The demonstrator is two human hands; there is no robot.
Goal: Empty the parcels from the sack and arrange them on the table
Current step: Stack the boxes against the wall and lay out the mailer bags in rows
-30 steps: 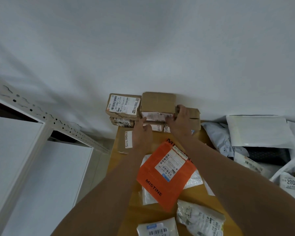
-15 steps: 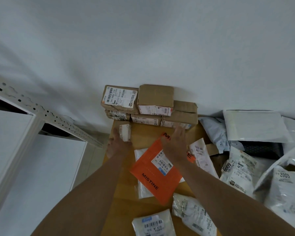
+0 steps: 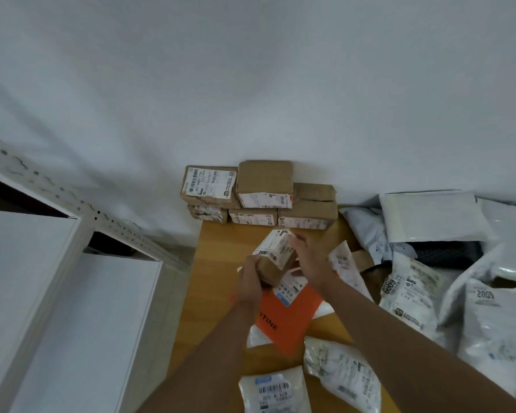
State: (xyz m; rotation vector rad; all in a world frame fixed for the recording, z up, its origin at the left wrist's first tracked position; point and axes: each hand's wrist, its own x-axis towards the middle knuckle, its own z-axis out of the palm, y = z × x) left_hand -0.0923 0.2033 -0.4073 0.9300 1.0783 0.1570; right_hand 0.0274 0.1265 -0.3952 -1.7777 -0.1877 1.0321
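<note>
A small brown cardboard box (image 3: 273, 265) with a white label is lifted above the wooden table (image 3: 218, 257). My left hand (image 3: 251, 278) grips its lower left end. My right hand (image 3: 306, 257) touches its right side with fingers spread. Under them lies an orange MISTINE mailer (image 3: 289, 320). Several brown boxes (image 3: 262, 193) are stacked in two layers against the wall at the table's far end. White plastic parcels (image 3: 340, 368) lie at the near edge. The sack cannot be told apart from the heap of bags at the right.
A heap of white and grey poly mailers (image 3: 435, 219) and labelled bags (image 3: 408, 296) fills the right side. A white metal shelving unit (image 3: 42, 248) stands at the left, with a gap to the table. A white wall (image 3: 251, 84) backs the table.
My left hand picked the small box up from the table's left edge and brought it to the middle. My right hand drew back from the stack and met the box.
</note>
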